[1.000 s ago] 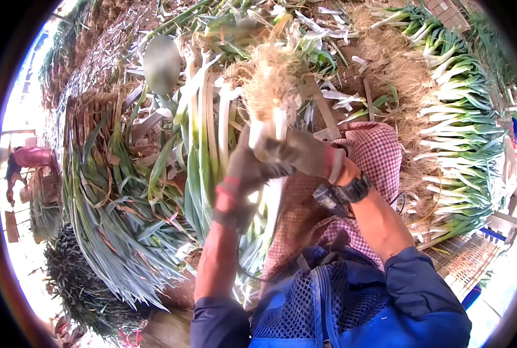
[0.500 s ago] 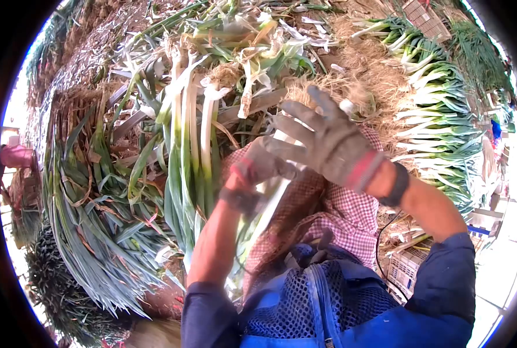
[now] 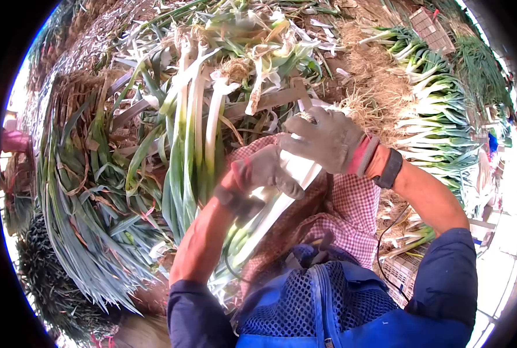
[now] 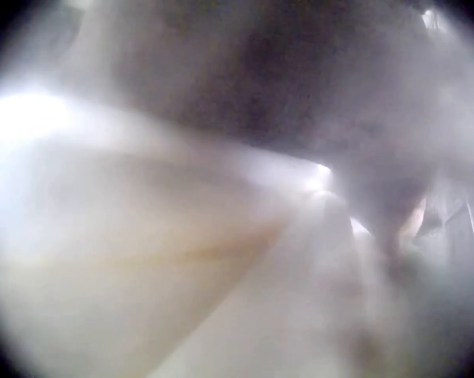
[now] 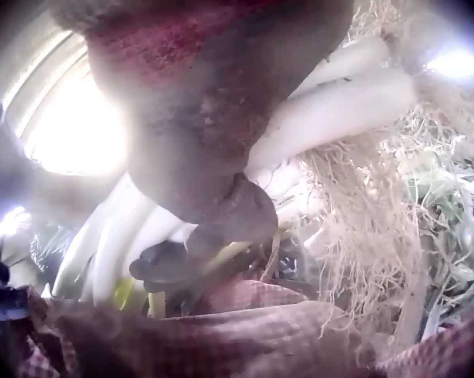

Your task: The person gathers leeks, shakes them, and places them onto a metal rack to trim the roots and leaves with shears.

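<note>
Both hands wear grey knit gloves with red cuffs. A bunch of leeks [image 3: 300, 166] lies slanted over the lap, its white ends up and right and its green leaves down and left. My left hand [image 3: 265, 169] grips the bunch partway down, thumb across the white stalks. Nearer the root end, my right hand [image 3: 329, 141] curls its fingers over the stalks. Stringy roots [image 5: 371, 228] hang from the white leek ends [image 5: 339, 110] past the right hand [image 5: 205, 134] in the right wrist view. Blurred pale stalks [image 4: 79, 213] fill much of the left wrist view.
Loose leeks [image 3: 192, 116] lie just left of the hands, beside a large heap of untrimmed leeks [image 3: 84, 214]. Trimmed leeks [image 3: 435, 122] form a long row on the right. Leaf scraps [image 3: 270, 46] litter the ground ahead. A checked cloth [image 3: 351, 203] covers the lap.
The leek bunch, earlier held root end up in both hands, now slants over the lap. The right hand spread its fingers off it half a second ago and has closed round the stalks again.
</note>
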`<control>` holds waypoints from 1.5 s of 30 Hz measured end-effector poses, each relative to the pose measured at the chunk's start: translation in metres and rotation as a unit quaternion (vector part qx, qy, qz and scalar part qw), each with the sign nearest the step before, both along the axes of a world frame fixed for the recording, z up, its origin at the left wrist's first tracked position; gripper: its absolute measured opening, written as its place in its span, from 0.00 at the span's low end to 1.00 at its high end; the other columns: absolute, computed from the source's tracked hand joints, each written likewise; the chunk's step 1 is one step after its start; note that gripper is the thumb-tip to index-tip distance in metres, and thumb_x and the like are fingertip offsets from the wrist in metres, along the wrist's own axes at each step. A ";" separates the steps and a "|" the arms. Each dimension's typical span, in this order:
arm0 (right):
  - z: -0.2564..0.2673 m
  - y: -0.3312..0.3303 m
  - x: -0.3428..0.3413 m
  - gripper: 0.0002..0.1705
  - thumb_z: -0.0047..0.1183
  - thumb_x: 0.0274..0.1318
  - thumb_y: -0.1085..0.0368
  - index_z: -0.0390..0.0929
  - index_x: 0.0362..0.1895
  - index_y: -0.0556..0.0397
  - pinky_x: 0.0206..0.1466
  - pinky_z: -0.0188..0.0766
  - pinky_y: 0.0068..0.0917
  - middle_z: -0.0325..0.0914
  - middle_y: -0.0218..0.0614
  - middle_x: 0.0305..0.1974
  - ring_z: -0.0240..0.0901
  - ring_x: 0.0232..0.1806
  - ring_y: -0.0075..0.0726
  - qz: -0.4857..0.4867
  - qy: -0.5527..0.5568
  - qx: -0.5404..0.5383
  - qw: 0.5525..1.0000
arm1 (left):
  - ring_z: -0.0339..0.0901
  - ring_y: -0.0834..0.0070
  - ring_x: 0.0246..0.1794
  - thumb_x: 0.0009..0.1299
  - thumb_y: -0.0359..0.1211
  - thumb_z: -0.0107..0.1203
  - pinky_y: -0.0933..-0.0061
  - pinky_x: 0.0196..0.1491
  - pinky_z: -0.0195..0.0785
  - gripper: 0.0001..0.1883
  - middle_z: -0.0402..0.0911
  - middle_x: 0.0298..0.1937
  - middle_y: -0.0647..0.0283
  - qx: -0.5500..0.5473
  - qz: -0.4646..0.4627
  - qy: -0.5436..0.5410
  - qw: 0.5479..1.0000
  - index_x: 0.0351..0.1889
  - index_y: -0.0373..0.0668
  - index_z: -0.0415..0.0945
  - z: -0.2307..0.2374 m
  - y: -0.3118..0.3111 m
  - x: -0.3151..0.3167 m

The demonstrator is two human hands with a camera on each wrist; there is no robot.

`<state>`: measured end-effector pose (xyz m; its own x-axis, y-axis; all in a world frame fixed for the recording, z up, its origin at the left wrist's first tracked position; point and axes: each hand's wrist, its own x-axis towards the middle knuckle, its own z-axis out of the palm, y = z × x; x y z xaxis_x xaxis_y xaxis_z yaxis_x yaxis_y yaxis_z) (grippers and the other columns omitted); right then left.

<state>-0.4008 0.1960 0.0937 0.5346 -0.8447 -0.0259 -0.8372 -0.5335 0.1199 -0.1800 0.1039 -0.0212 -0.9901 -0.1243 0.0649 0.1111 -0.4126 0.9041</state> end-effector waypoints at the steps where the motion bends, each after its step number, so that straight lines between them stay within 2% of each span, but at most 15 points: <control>1: 0.005 0.000 -0.002 0.34 0.65 0.50 0.62 0.75 0.65 0.36 0.37 0.83 0.38 0.69 0.38 0.56 0.76 0.50 0.52 0.010 -0.004 0.002 1.000 | 0.87 0.60 0.46 0.51 0.76 0.55 0.62 0.51 0.81 0.67 0.86 0.48 0.47 -0.005 -0.023 0.020 1.000 0.75 0.27 0.57 0.003 -0.001 0.000; 3: 0.007 0.000 -0.002 0.30 0.63 0.52 0.62 0.76 0.62 0.37 0.36 0.84 0.34 0.70 0.36 0.53 0.75 0.52 0.51 0.022 -0.008 0.003 1.000 | 0.88 0.57 0.49 0.51 0.89 0.49 0.59 0.54 0.81 0.78 0.87 0.49 0.44 -0.012 -0.044 0.040 0.998 0.77 0.25 0.53 -0.004 -0.002 -0.001; 6: 0.007 0.002 0.001 0.36 0.67 0.46 0.64 0.74 0.64 0.39 0.28 0.85 0.34 0.70 0.40 0.57 0.79 0.45 0.55 0.006 -0.006 0.015 1.000 | 0.88 0.59 0.49 0.64 0.73 0.63 0.61 0.52 0.82 0.61 0.87 0.50 0.45 0.110 -0.091 0.091 0.986 0.74 0.26 0.59 -0.019 -0.006 -0.012; 7: 0.017 0.001 0.004 0.34 0.66 0.48 0.65 0.74 0.63 0.41 0.27 0.84 0.32 0.70 0.40 0.56 0.79 0.43 0.54 -0.005 0.017 0.026 1.000 | 0.88 0.59 0.49 0.66 0.61 0.69 0.61 0.52 0.82 0.52 0.88 0.51 0.47 -0.046 -0.065 0.033 0.996 0.73 0.28 0.63 -0.002 -0.009 -0.016; 10: 0.049 -0.007 0.005 0.30 0.64 0.50 0.68 0.74 0.61 0.45 0.26 0.83 0.32 0.72 0.41 0.55 0.79 0.40 0.49 -0.041 0.085 0.043 0.995 | 0.82 0.78 0.53 0.62 0.24 0.76 0.80 0.45 0.79 0.46 0.81 0.64 0.51 -0.064 -0.028 -0.183 0.981 0.78 0.37 0.64 0.064 -0.014 -0.015; 13: 0.103 -0.020 -0.024 0.32 0.61 0.52 0.72 0.75 0.64 0.46 0.36 0.81 0.38 0.74 0.41 0.51 0.79 0.38 0.45 -0.085 0.127 -0.006 0.988 | 0.81 0.74 0.57 0.75 0.30 0.64 0.73 0.55 0.77 0.37 0.82 0.54 0.61 0.091 0.028 -0.043 0.995 0.80 0.32 0.60 0.045 -0.033 0.013; 17: 0.207 -0.032 -0.116 0.33 0.69 0.51 0.69 0.77 0.64 0.49 0.48 0.81 0.45 0.81 0.46 0.52 0.82 0.46 0.54 -0.098 0.194 -0.135 0.967 | 0.82 0.71 0.60 0.81 0.30 0.55 0.69 0.63 0.76 0.29 0.82 0.63 0.53 -0.070 0.296 -0.270 0.914 0.77 0.29 0.64 0.020 -0.057 0.087; 18: 0.258 -0.036 -0.159 0.30 0.69 0.52 0.69 0.79 0.61 0.52 0.53 0.81 0.46 0.84 0.48 0.51 0.83 0.51 0.57 -0.121 0.213 -0.153 0.958 | 0.82 0.71 0.58 0.79 0.35 0.59 0.72 0.61 0.76 0.28 0.83 0.61 0.55 0.021 0.319 -0.173 0.931 0.74 0.31 0.69 -0.019 -0.065 0.123; 21: 0.343 -0.030 -0.088 0.06 0.62 0.56 0.66 0.81 0.38 0.50 0.46 0.79 0.46 0.81 0.42 0.31 0.81 0.40 0.56 -0.102 0.256 -0.188 0.943 | 0.85 0.74 0.50 0.79 0.35 0.63 0.74 0.55 0.78 0.21 0.87 0.54 0.60 0.013 0.439 -0.194 0.877 0.66 0.35 0.79 -0.058 -0.065 0.170; 25: 0.387 -0.012 -0.068 0.09 0.64 0.52 0.68 0.82 0.39 0.49 0.51 0.78 0.46 0.83 0.42 0.36 0.81 0.46 0.56 -0.162 0.322 -0.286 0.888 | 0.84 0.77 0.45 0.76 0.30 0.65 0.74 0.51 0.79 0.18 0.88 0.50 0.64 0.038 0.499 -0.243 0.831 0.62 0.35 0.81 -0.090 -0.060 0.186; 27: 0.431 -0.013 -0.072 0.11 0.64 0.52 0.69 0.83 0.42 0.48 0.55 0.77 0.48 0.83 0.42 0.41 0.79 0.52 0.56 -0.216 0.313 -0.181 0.907 | 0.84 0.78 0.44 0.74 0.28 0.66 0.74 0.50 0.80 0.16 0.88 0.49 0.65 0.022 0.499 -0.246 0.831 0.59 0.36 0.83 -0.106 -0.059 0.188; 29: 0.412 0.006 -0.041 0.15 0.64 0.51 0.69 0.83 0.45 0.47 0.57 0.76 0.47 0.83 0.43 0.44 0.79 0.55 0.55 -0.201 0.377 -0.305 0.851 | 0.83 0.79 0.42 0.74 0.29 0.67 0.74 0.48 0.79 0.17 0.88 0.47 0.65 0.012 0.510 -0.238 0.827 0.59 0.37 0.83 -0.109 -0.058 0.181; 32: 0.413 0.022 -0.047 0.19 0.66 0.48 0.68 0.83 0.48 0.45 0.58 0.77 0.47 0.83 0.43 0.50 0.79 0.54 0.55 -0.289 0.409 -0.345 0.794 | 0.80 0.81 0.38 0.73 0.30 0.68 0.75 0.43 0.76 0.16 0.87 0.44 0.67 -0.003 0.508 -0.264 0.820 0.57 0.36 0.84 -0.101 -0.055 0.175; 39: 0.433 0.047 -0.016 0.15 0.68 0.49 0.63 0.84 0.44 0.45 0.56 0.76 0.47 0.84 0.43 0.46 0.79 0.53 0.55 -0.275 0.434 -0.307 0.801 | 0.80 0.81 0.36 0.75 0.34 0.66 0.77 0.41 0.74 0.17 0.88 0.42 0.67 -0.042 0.482 -0.261 0.835 0.57 0.33 0.84 -0.029 -0.030 0.118; 45: 0.415 0.056 -0.005 0.17 0.69 0.48 0.61 0.84 0.45 0.45 0.56 0.76 0.47 0.83 0.42 0.45 0.79 0.53 0.54 -0.206 0.399 -0.361 0.818 | 0.83 0.79 0.40 0.77 0.34 0.64 0.83 0.41 0.74 0.18 0.89 0.44 0.62 -0.130 0.446 -0.052 0.884 0.61 0.34 0.83 0.097 -0.006 -0.017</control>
<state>-0.4058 0.2519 0.5084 0.2569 -0.8981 0.3570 -0.4307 0.2243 0.8742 -0.1966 0.0983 0.0761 -0.5076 -0.8531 0.1208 0.1978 0.0210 0.9800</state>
